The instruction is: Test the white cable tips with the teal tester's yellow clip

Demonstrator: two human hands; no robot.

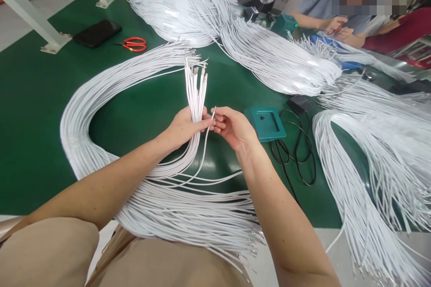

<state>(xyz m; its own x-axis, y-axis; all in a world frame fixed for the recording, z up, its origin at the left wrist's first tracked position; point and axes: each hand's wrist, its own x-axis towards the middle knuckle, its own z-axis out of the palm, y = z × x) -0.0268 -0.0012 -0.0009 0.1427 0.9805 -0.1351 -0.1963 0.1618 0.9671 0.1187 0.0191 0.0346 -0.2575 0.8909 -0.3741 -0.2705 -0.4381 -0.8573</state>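
My left hand is wrapped around a bundle of white cables, whose metal-tipped ends stick up above the fist. Just to its right, my right hand pinches a single white cable near its tip, between thumb and fingers. The two hands almost touch. From the fist the bundle curves down and left into a large looped bunch of white cables on the green table. More loose cable lengths lie across the front edge, close to my body.
Behind lie big heaps of white cable, with further bunches at right. A teal device with black cords sits right of my hands. Red-handled scissors and a black case lie back left. Co-workers work across the table.
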